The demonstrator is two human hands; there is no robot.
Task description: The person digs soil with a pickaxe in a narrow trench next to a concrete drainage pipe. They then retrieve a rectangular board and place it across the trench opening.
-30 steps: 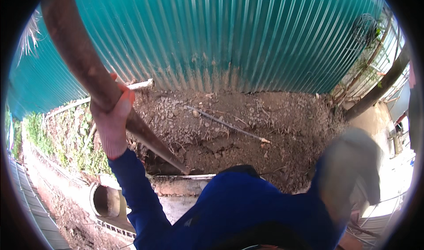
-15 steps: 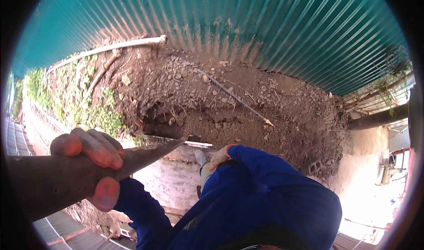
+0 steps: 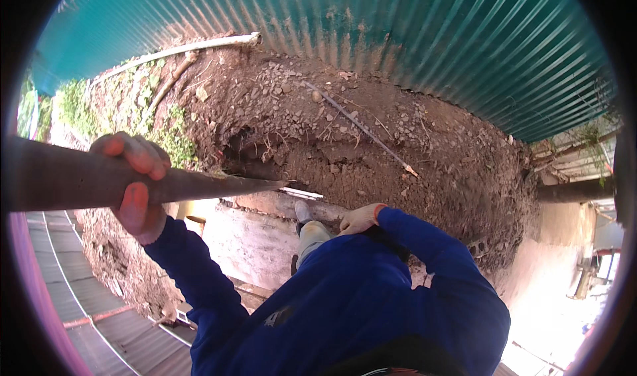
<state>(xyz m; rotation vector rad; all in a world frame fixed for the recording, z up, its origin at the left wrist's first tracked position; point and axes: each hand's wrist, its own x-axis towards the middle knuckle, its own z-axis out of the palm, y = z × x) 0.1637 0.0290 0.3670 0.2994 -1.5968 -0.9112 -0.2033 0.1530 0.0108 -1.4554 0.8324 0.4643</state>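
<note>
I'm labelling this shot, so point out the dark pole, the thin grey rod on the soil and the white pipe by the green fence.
Dark pole (image 3: 198, 185), head view: its shaft, toward the far end.
Thin grey rod (image 3: 359, 125), head view: its shaft, about midway.
White pipe (image 3: 186, 48), head view: its wall, about midway.

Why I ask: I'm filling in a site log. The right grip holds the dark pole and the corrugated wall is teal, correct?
Wrong side: the head view shows the left grip holding the dark pole; the corrugated wall is teal.
</note>
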